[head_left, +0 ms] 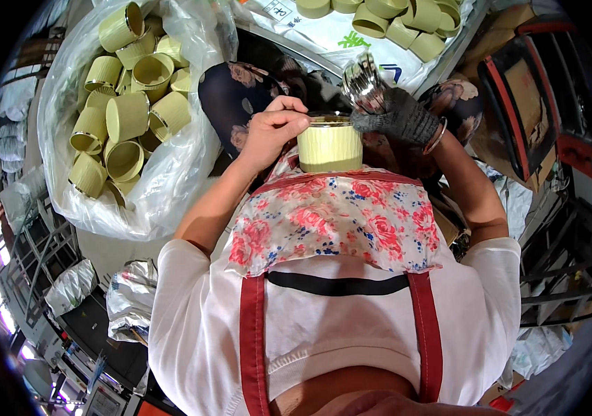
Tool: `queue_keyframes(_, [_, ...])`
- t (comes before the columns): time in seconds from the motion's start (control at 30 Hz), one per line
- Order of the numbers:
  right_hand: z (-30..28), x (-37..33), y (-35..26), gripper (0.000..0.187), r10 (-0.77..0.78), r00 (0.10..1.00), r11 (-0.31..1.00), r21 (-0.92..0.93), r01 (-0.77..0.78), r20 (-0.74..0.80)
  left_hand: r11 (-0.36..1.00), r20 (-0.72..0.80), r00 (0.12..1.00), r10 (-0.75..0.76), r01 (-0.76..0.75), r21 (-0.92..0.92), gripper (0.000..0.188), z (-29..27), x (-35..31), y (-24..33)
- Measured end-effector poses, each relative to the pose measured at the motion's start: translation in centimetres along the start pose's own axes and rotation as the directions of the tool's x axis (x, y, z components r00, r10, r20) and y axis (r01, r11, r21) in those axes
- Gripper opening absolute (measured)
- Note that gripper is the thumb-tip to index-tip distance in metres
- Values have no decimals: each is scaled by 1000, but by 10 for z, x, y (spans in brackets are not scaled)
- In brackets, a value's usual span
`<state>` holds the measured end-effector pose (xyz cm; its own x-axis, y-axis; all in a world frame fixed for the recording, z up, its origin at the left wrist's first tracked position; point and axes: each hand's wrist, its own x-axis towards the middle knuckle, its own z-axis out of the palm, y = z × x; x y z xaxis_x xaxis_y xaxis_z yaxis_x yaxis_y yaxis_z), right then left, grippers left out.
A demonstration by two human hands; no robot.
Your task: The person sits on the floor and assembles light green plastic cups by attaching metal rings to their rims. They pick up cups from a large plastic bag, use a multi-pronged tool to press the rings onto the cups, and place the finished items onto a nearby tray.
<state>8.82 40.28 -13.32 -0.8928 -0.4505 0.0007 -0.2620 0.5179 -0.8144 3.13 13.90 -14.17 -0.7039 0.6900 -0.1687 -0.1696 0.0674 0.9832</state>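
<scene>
Here, left hand [275, 135] touches ribbed round cup [330, 147]

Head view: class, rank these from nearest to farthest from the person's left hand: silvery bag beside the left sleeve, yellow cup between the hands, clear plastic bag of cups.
From the left hand:
1. Yellow cup: touching it, right.
2. Clear plastic bag: left.
3. Silvery bag: lower left.

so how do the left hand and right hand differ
The left hand is bare, while the right hand wears a dark glove. The left hand has its fingers at the rim of the cup; the right hand holds a shiny silvery bundle. Both are by the top of the upright cup.
</scene>
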Motion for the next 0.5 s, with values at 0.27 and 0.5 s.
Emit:
queue_keyframes(0.27, [1, -9, -22, 19, 160, 987, 961, 224, -160, 22, 837, 7, 969, -247, 217, -503, 28, 5, 2, -6])
queue_keyframes(0.5, [28, -7, -47, 11, 628, 739, 512, 845, -156, -244, 531, 250, 925, -287, 371, -762, 42, 10, 2, 30])
